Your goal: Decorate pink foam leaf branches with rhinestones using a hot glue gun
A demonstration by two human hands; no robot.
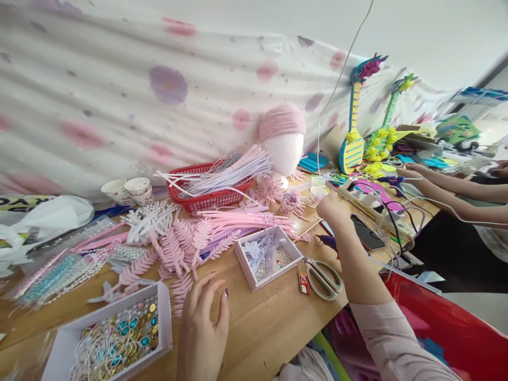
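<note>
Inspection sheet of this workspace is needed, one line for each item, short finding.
Surface: wooden table, crowded.
Work things: pink fronds; scissors beside white bead box.
Clutter: overfilled red basket.
Left hand: fingers open, apparently empty.
Right hand: near paper cup; grip not visible.
Cables: tangled around power strip, right side.
Surroundings: flowered curtain behind; another person's arms at right.

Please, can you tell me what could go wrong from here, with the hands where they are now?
The right hand is close to a paper cup, so it might tip it.

The scissors lie near the table edge, beside the right forearm; a sleeve could perhaps push them off.

The left hand is near the open bead box; a bump may spill beads.
</note>
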